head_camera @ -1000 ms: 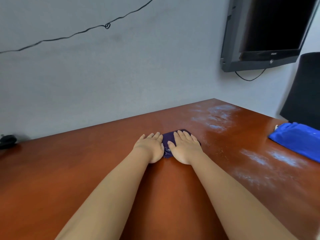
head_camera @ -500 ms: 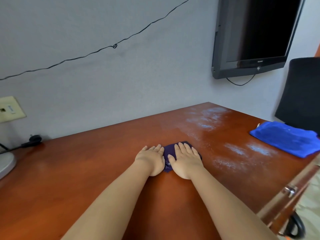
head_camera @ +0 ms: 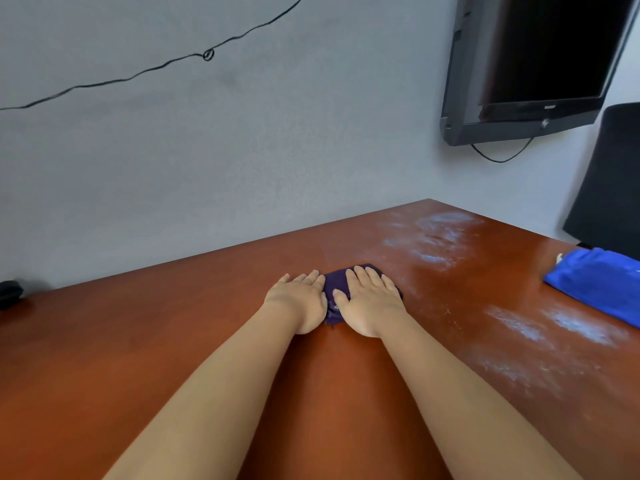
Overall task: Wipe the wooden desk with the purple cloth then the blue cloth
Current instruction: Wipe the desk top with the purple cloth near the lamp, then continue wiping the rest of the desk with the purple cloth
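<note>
- My left hand (head_camera: pixel 298 299) and my right hand (head_camera: pixel 370 304) lie flat, side by side, on the small dark purple cloth (head_camera: pixel 337 289). My fingers (head_camera: pixel 362 276) are straight and close together, pressing down, not curled round it.
- The cloth sits near the middle of the shiny brown wooden worktop (head_camera: pixel 138 358).
- White dusty smears (head_camera: pixel 434 239) are still on the right part.
- The folded bright blue cloth (head_camera: pixel 595 284) waits near the right edge.
- The purple cloth could bunch up or slip out, because I only press it.
- My left hand may be half off it; I can't quite tell.
- Pushing far right could bump the blue cloth off.
</note>
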Demonstrator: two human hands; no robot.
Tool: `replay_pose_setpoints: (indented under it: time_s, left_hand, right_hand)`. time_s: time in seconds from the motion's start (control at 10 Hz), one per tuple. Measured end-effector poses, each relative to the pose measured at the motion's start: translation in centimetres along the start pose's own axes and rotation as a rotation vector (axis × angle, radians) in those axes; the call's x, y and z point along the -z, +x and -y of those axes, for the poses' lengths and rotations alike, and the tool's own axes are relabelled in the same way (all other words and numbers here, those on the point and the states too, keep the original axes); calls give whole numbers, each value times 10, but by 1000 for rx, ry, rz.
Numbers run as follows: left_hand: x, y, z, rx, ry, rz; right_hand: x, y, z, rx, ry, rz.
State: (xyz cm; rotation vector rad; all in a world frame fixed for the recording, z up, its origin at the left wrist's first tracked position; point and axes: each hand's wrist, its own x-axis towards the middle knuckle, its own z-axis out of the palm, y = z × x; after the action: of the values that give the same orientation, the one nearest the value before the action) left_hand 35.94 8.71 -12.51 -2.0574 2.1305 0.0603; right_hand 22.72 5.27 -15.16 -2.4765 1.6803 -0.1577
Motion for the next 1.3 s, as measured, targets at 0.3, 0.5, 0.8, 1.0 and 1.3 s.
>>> replay_pose_setpoints:
  time_s: [0.3,0.5,0.8,1.0,1.3]
  left_hand:
    - [7,80,26,54,-27,-34]
    - [4,71,20,77,-86,-52]
    - [-1,-9,-9,80,-114,-8]
    - [-8,-54,-24,77,-132,0]
    - [-8,-41,-20,54,-130,-16]
  right_hand:
    - [-2,89,-8,20,-11,-42]
    - [-1,81,-10,35,-12,-47]
    - [3,-4,-3,25,-1,18]
    - [2,-53,0,30,2,28]
    - [2,-39,-1,19,-16,32]
